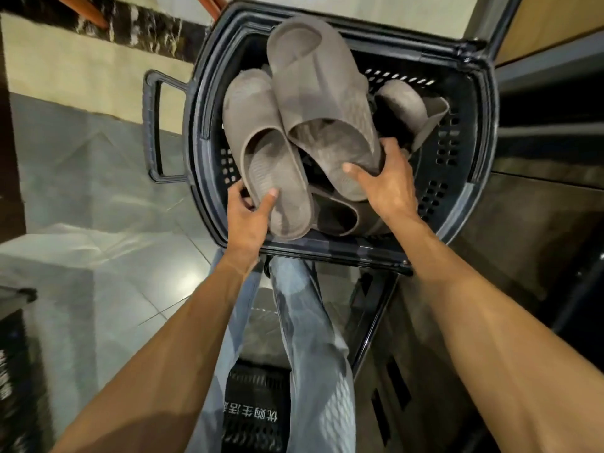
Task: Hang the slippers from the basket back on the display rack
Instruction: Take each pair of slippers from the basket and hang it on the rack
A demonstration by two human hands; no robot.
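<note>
A dark plastic basket (464, 178) stands in front of me with several grey-brown slippers in it. My left hand (248, 217) grips the heel of one grey-brown slipper (261, 135), thumb on its insole. My right hand (389, 181) grips the heel of a second, larger-looking slipper (320, 83), which is raised above the basket with its toe pointing away. A further slipper (402, 106) lies at the basket's right side, and a darker one (336, 217) lies near the front rim under the held pair. No display rack can be made out.
The basket has a loop handle (153, 125) on its left and sits on a dark frame (376, 322). Grey tiled floor (98, 223) lies to the left. A second dark basket (255, 403) with white lettering sits low by my legs. Dark shelving (549, 125) stands at right.
</note>
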